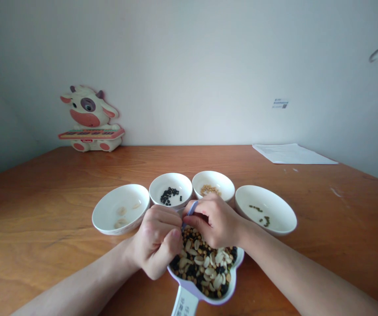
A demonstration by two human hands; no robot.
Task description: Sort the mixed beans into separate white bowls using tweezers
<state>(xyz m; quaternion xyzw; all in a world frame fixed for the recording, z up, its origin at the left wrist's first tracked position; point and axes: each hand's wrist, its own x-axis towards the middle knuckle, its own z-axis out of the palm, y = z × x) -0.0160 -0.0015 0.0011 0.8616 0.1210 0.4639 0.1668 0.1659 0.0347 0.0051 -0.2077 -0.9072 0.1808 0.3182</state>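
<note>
Between my arms sits a white long-handled dish with a purple rim (pixel 218 301), filled with mixed peanuts (pixel 210 267), black beans and yellow beans. My left hand (pixel 159 241) is curled into a fist over the dish's left edge; what it holds, if anything, is hidden. Over the far part of the dish, my right hand (pixel 213 219) has thumb and fingers pinched on a slim purple strip (pixel 192 208). Whether that strip is a separate tool or part of the dish I cannot tell. The two hands are close together, nearly touching.
Behind the hands stand white bowls: one with a few peanut halves (pixel 122 210), one with black beans (pixel 169 195), one with yellow beans (pixel 210 189), one with small green beans (pixel 266 220). A cow toy keyboard (pixel 91 134) and paper sheets (pixel 292 154) lie farther back.
</note>
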